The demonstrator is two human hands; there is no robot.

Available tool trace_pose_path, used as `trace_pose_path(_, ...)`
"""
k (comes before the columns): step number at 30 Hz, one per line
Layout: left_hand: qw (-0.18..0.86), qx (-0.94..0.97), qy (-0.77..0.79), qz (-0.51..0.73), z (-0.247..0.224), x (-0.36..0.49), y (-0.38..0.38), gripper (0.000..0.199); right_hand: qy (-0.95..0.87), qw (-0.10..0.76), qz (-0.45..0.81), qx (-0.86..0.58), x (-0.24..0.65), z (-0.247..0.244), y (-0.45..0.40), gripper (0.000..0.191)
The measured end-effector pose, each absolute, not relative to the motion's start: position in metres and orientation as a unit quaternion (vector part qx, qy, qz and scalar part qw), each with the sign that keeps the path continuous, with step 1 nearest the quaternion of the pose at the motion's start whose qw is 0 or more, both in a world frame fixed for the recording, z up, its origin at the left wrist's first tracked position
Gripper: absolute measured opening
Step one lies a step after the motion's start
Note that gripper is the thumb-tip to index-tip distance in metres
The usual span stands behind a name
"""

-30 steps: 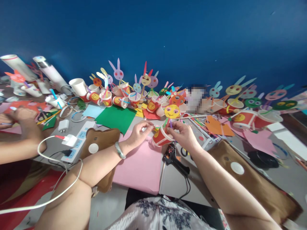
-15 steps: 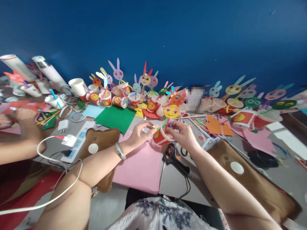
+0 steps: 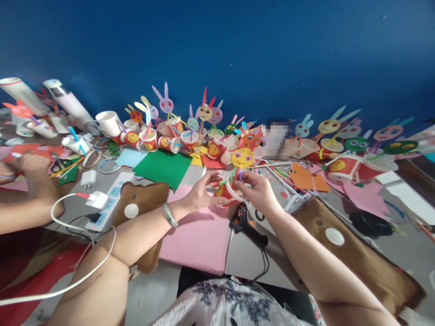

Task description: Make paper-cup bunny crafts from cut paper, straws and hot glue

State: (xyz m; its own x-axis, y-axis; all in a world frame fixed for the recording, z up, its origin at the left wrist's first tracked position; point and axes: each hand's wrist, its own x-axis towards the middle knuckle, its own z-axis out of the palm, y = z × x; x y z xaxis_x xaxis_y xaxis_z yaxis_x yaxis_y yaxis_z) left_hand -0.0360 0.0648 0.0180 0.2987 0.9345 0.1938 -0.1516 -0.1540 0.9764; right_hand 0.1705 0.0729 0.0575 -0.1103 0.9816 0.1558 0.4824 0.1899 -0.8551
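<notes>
A red-and-white paper cup [image 3: 231, 192] is held tilted above the pink paper [image 3: 193, 233]. Out of it rises a yellow smiling paper face [image 3: 242, 158], carried on green and purple stems. My left hand [image 3: 203, 192] grips the cup's left side, its thumb low on the wall and its other fingers curled above. On the right, my right hand [image 3: 256, 188] pinches the cup's rim beside the purple stem; its fingertips are partly hidden. A black hot glue gun [image 3: 249, 228] lies just below the cup.
Paper cups with rabbit faces [image 3: 166, 104] line the wall. Green paper [image 3: 163, 167] and a power strip [image 3: 110, 201] lie left. Brown pouches [image 3: 353, 246] flank the work. A co-worker's hand [image 3: 32, 165] is at far left. A white cable crosses near my left arm.
My left hand has let go of a short green-and-yellow piece at the rim and spread around the cup's left side. My right hand has stayed at the rim.
</notes>
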Motion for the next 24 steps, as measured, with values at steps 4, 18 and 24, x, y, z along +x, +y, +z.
trace_pose_path(4, 0.561, 0.604, 0.313, 0.472, 0.012, -0.035, 0.063, 0.092, -0.684, 0.382, 0.313, -0.536, 0.165, 0.06, 0.066, 0.019)
trace_pose_path(18, 0.616, 0.592, 0.259, 0.45, 0.028, -0.034, 0.055, 0.092, -0.765, 0.407, 0.136, -0.481, 0.159, 0.082, 0.04, 0.011)
trace_pose_path(24, 0.633, 0.593, 0.277, 0.413, 0.028, -0.033, 0.052, 0.075, -0.775, 0.403, 0.131, -0.469, 0.16, 0.088, 0.035, 0.014)
